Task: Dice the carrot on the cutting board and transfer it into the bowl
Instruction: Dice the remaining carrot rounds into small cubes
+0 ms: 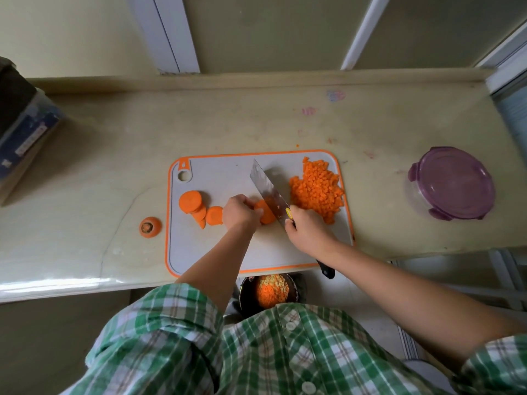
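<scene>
The right grip (306, 229) was wrapped round the handle of a knife (269, 191), fingers curled tight near the blade's heel, with the dark end of the handle jutting out behind the wrist. The broad blade ran away from the person at a slant, its edge down against a carrot chunk (265, 213). The left grip (239, 210) pinned that chunk from the left, fingertips curled down on it just beside the blade.

Both worked near the middle of a grey cutting board (216, 252) with an orange rim. To the left of the left grip lay the carrot slices (195, 206) — thick rounds leaning on each other. On the board's right side, beyond the blade, sat a heap of diced carrot (316, 189).

The board lay on a pale desk (256, 124). A cut-off carrot top (150, 227) stood on the desk just off the board's left edge. Well to the right was a round container (452, 183) with a purple lid clipped on. A box (22, 129) sat at the far left.

Below the desk's near edge, close to the person's green checked shirt (171, 337), a dark bowl (293, 283) held orange and yellow bits — none of the board's heap was in it.
</scene>
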`<action>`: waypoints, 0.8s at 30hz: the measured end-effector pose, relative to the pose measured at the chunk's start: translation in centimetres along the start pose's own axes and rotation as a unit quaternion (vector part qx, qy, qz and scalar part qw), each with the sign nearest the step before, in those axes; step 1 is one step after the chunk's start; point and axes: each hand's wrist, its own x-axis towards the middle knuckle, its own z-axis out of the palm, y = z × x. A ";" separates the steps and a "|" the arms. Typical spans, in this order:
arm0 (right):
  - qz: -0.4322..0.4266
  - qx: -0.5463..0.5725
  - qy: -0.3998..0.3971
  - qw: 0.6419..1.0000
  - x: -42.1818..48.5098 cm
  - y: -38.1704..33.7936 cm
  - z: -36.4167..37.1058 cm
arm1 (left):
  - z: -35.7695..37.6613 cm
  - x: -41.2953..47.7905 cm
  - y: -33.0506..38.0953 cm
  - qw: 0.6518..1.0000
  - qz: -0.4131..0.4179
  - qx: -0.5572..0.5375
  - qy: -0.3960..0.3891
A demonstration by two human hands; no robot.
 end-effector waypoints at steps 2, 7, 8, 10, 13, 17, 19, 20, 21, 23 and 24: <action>0.005 -0.004 -0.005 1.000 0.0 -0.4 0.0 | 0.0 0.1 0.0 1.000 -0.001 -0.003 -0.002; 0.014 -0.007 -0.002 1.000 0.2 -0.9 0.4 | 0.0 0.3 0.1 1.000 -0.011 -0.008 -0.002; 0.016 -0.007 -0.001 1.000 0.3 -0.8 0.6 | 0.0 0.3 0.1 1.000 -0.013 -0.011 -0.004; 0.020 -0.003 0.001 1.000 0.4 -0.7 1.2 | -0.1 0.3 0.2 1.000 -0.017 -0.010 -0.007; 0.019 0.000 0.004 1.000 0.5 -0.5 1.9 | -0.1 0.4 0.1 1.000 -0.020 -0.009 -0.006; 0.021 0.009 0.012 1.000 0.6 -0.3 2.3 | -0.2 0.2 0.1 1.000 -0.020 -0.009 -0.007; 0.015 0.009 0.022 1.000 0.7 -0.3 2.1 | -0.3 0.0 0.3 1.000 -0.020 -0.016 -0.008; 0.009 0.011 0.027 1.000 0.7 -0.2 1.9 | -0.3 -0.1 0.3 1.000 -0.021 -0.018 -0.008; 0.001 0.013 0.033 0.999 0.7 -0.2 1.7 | -0.3 -0.2 0.3 1.000 -0.022 -0.020 -0.008; -0.004 0.015 0.043 0.999 0.7 -0.1 1.0 | -0.4 -0.4 0.3 0.999 -0.026 -0.024 -0.004; -0.003 0.016 0.046 0.999 0.7 -0.1 0.7 | -0.4 -0.4 0.3 0.999 -0.025 -0.025 -0.002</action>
